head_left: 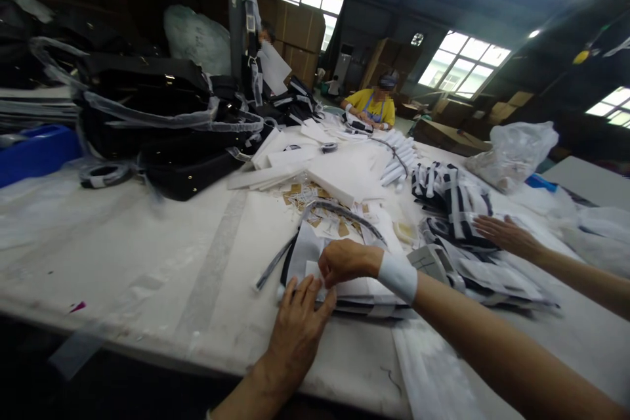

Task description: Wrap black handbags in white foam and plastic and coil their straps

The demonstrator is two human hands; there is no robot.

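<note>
A flat black bag wrapped in white paper lies on the table in front of me, its plastic-covered handle arching over the far side. My left hand rests on its near left corner, fingers spread out on the paper. Just above it, my right hand is closed, with fingertips curled down against the wrapping. What those fingers pinch, if anything, is hidden. A small white piece shows beside them. Around my right wrist sits a white band.
Another person's hand reaches in from the right onto a pile of wrapped bags. Black bags are heaped at left. White sheets and small brown tags lie beyond. A co-worker in yellow sits at the far end.
</note>
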